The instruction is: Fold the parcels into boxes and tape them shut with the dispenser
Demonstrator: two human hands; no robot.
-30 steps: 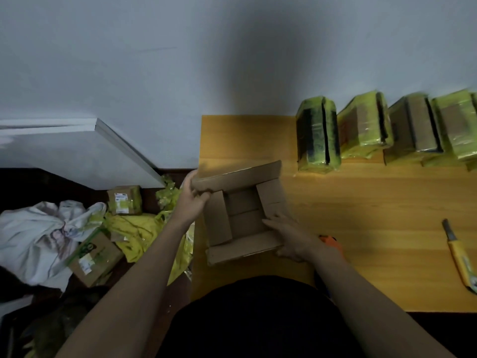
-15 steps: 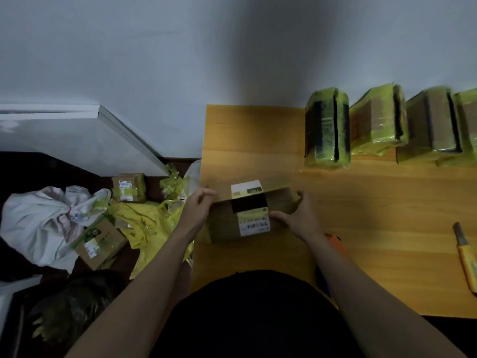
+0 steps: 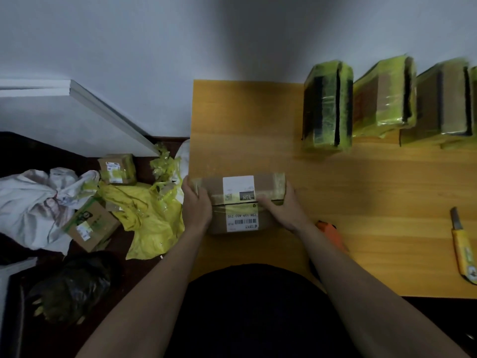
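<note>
Head-worn view, steeply downward, close.

We see a wooden bench (image 3: 374, 197) set against a pale wall. At its near left corner lies a cardboard box (image 3: 240, 202) with white labels on top. Along the far edge stand three parcels wrapped in yellow-green plastic: one (image 3: 327, 107) upright, a second (image 3: 384, 96) and a third (image 3: 444, 99) to its right, leaning. A yellow knife (image 3: 463, 249) lies near the right edge. An orange thing (image 3: 329, 228) lies by the front edge, mostly hidden. Left of the bench is a dark floor (image 3: 28, 151). On it lie two small boxes (image 3: 117, 168) (image 3: 90, 226), yellow plastic (image 3: 147, 218), a white cloth (image 3: 31, 200) and a black bag (image 3: 74, 285).
</note>
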